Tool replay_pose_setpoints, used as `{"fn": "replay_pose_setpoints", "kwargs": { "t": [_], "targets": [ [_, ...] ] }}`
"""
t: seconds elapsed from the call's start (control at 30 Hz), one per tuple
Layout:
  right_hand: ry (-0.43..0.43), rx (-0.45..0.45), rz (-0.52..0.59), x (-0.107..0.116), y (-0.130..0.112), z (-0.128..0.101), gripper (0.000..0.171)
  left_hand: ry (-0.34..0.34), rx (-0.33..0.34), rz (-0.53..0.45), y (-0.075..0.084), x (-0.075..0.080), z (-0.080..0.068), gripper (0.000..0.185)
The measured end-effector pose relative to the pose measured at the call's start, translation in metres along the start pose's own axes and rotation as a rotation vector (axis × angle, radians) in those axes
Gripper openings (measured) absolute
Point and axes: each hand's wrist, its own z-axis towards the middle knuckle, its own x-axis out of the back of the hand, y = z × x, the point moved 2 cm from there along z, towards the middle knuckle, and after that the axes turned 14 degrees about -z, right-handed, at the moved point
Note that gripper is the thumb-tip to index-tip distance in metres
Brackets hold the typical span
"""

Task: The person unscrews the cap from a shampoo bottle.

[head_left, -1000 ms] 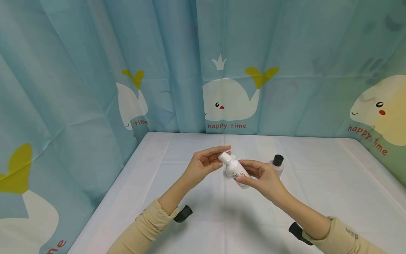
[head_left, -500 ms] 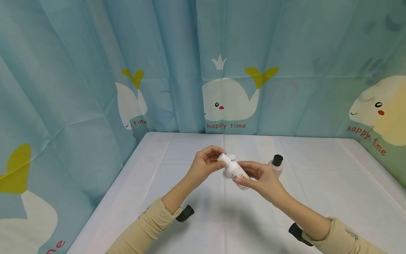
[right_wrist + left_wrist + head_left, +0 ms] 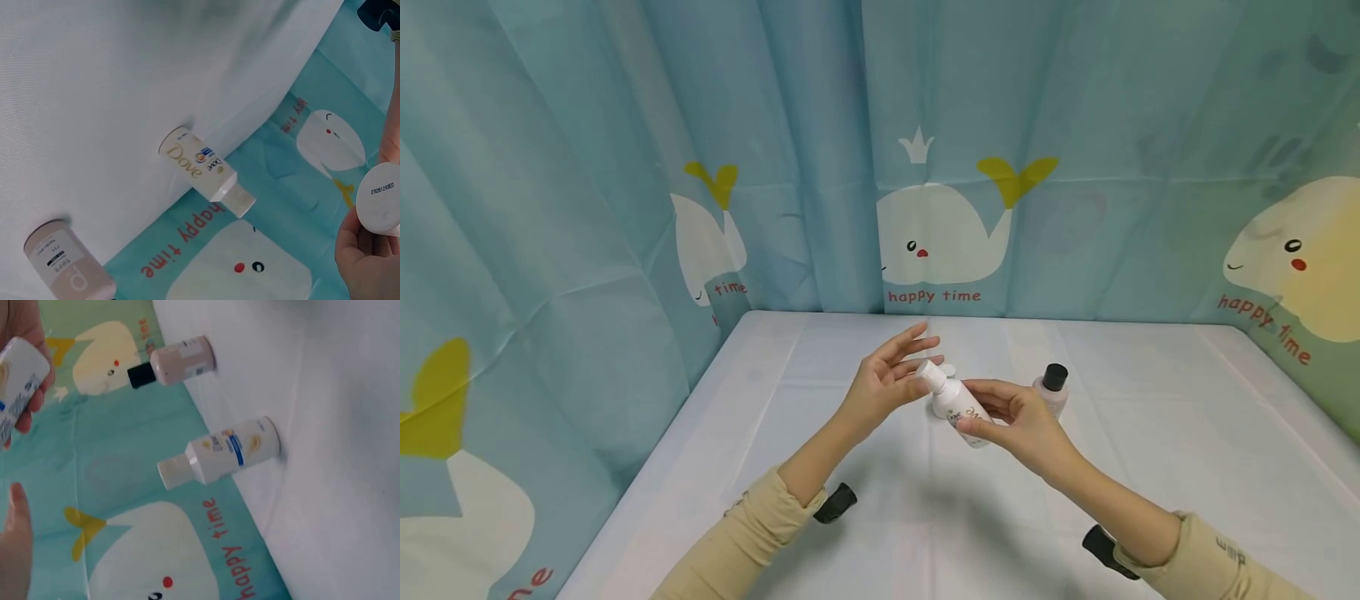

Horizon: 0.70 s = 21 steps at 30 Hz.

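Note:
My right hand (image 3: 1026, 425) grips a white bottle (image 3: 964, 411) around its body and holds it above the table, tilted with its white cap (image 3: 930, 374) to the upper left. At that cap, my left hand (image 3: 883, 379) has its fingers spread and raised, the thumb close beside the cap. In the right wrist view the held bottle's round base (image 3: 382, 203) shows a printed code. Behind it a second white bottle, labelled Dove (image 3: 199, 164), stands upright on the table. A pink bottle with a black cap (image 3: 182, 360) stands to its right.
A white cloth covers the table (image 3: 820, 367). Blue-green curtains (image 3: 820, 167) printed with whales hang along its back and sides. Both wrists carry black camera mounts (image 3: 835, 503) that stick out below the sleeves.
The left fingers curled in on the cap half a second ago, and now they are spread and lifted off it. The right hand keeps its grip on the tilted bottle, almost still.

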Motion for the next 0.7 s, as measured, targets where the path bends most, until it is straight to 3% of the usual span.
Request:
{"fn": "replay_pose_setpoints", "kwargs": {
  "t": [0.2,0.47,0.7],
  "targets": [
    [0.0,-0.016,-0.001,0.0005,-0.0003,0.0,0.049,-0.087,-0.072,0.047,0.0057,0.0044,-0.0039,0.075],
    [0.006,-0.008,-0.022,0.0003,-0.0019,-0.0011,0.048,-0.113,-0.118,0.122,0.0075,0.0046,-0.0055,0.047],
    [-0.002,-0.006,-0.012,0.001,-0.0015,-0.0015,0.048,-0.079,-0.106,0.134,0.0081,0.0033,-0.0052,0.054]
  ]
}}
